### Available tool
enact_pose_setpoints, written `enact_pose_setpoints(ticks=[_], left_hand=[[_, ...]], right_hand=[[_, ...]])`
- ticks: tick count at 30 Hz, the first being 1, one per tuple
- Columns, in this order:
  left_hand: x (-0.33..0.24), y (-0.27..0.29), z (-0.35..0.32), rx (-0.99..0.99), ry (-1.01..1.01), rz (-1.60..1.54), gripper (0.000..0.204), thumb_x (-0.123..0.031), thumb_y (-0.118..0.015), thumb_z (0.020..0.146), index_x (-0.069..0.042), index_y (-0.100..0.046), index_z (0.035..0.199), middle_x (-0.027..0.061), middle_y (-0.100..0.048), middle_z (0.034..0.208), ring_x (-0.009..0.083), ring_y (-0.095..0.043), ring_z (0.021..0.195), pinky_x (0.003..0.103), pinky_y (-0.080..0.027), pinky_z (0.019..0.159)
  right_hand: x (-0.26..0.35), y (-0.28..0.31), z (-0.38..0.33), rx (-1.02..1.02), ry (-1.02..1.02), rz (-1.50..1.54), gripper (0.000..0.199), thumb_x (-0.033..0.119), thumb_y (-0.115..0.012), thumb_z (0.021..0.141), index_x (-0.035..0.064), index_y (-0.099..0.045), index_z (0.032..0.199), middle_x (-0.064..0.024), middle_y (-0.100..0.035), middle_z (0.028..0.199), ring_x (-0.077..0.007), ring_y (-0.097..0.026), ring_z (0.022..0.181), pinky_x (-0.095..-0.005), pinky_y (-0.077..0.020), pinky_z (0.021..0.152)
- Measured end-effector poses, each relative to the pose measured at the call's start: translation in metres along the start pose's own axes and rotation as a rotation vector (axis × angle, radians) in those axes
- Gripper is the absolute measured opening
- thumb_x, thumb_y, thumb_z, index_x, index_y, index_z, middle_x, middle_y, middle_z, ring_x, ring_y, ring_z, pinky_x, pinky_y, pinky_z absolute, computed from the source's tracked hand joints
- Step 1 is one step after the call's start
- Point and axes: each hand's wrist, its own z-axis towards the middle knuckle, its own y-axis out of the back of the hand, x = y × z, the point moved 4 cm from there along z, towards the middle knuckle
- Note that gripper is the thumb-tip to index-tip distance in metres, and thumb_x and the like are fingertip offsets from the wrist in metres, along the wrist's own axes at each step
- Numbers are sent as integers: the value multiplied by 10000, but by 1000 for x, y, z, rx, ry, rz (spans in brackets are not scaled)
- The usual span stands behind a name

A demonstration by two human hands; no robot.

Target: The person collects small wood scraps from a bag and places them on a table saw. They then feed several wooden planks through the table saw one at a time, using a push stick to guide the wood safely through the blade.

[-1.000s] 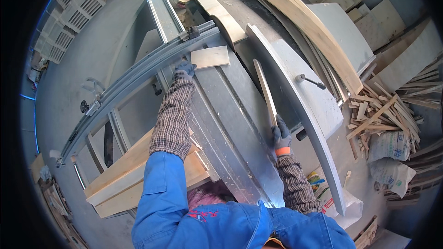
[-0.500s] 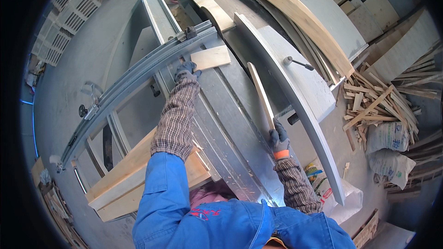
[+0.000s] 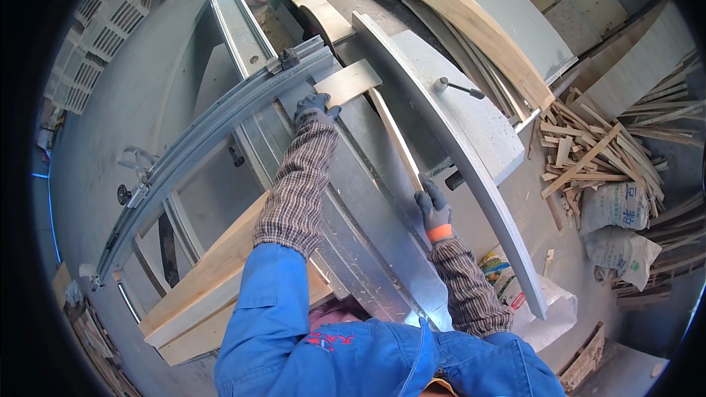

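My gloved left hand (image 3: 315, 108) grips the near left end of a short pale board (image 3: 349, 84), which lies on the metal saw table (image 3: 360, 198) near the far end of the crosscut fence. In my gloved right hand (image 3: 434, 208) is the near end of a narrow wooden strip (image 3: 396, 136), the fingers closed round it. The strip points away from me, and its far tip reaches the right end of the board. Whether the two touch cannot be made out. No saw blade can be made out.
Left of the table runs the long crosscut fence (image 3: 209, 147); the curved-looking rip fence (image 3: 456, 165) borders the right, with a lever (image 3: 460, 88) beyond it. Long boards (image 3: 213, 279) rest at the near left. A pile of offcuts (image 3: 588, 151) and sacks (image 3: 618, 228) lie at right.
My left hand has shifted the short board to the right and turned it slightly, so its right end now meets the strip's far tip in view. My right hand still holds the strip.
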Motion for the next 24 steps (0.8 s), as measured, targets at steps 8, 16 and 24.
enact_pose_setpoints(ticks=[8,16,24], left_hand=[[-11,-26,53,-102,-35,1,481,-381,-695,934,-241,-594,1383,69,-607,1387,264,-582,1267,396,-487,1077],[-8,-21,59,-204,-172,-61,439,-369,-673,939,-172,-646,1331,123,-630,1332,287,-602,1229,399,-487,1069],[-4,-19,75,-194,-138,-70,452,-386,-700,916,-173,-663,1313,100,-634,1330,275,-591,1230,405,-460,1097]], right_hand=[[-3,-13,49,-79,141,8,444,195,-582,1003,78,-566,1430,-33,-659,1146,-102,-602,957,-262,-498,885],[-11,-21,66,-96,130,12,451,178,-588,986,69,-571,1423,-30,-631,1246,-99,-579,966,-259,-485,893],[-3,-28,75,-97,134,-34,451,170,-586,981,65,-575,1420,-47,-624,1302,-118,-590,1013,-268,-481,919]])
